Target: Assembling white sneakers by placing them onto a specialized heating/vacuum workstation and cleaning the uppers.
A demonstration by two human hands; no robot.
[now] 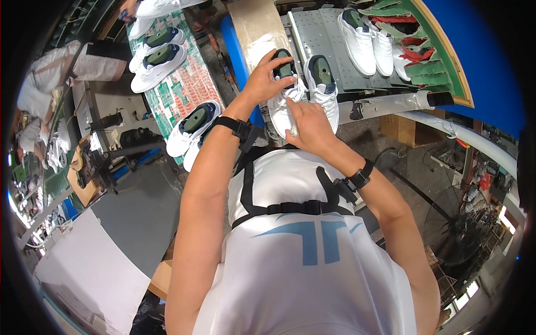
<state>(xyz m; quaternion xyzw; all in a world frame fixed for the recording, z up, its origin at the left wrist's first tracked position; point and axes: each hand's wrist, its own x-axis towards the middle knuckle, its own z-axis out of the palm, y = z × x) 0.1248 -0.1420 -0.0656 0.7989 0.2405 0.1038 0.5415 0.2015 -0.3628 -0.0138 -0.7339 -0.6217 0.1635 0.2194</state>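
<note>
Head view, near to far. Person's white shirt and black chest harness (290, 207) are filling the lower frame; both forearms are reaching up toward 12 o'clock, a black strap on each wrist.

Left hand (262, 81) is gripping the heel and collar of a white sneaker (282, 109), fingers curling over the dark green last inside it. Right hand (310, 125) is pressing on the same shoe's front, fingers closed on something small and pale; I cannot tell what. Both hands are clamped on this one shoe, close together. The shoe is sitting just at the near edge of the grey perforated tray (324, 44), touching its mate (324, 86) at 1 o'clock.

Progress, as a judgement: this shoe is mid-handling; the mate looks untouched by either hand. A second white pair (365, 44) is waiting farther up the tray at 1 o'clock, lasts in.

At 10 o'clock, more lasted sneakers (192, 128) are lying on a patterned green-and-red bench (178, 89), another pair (159, 58) beyond them.

Room: factory floor, grey concrete, sewing station at 9 o'clock, a floor fan (458, 229) at 4 o'clock, blue panel at 2 o'clock.
</note>
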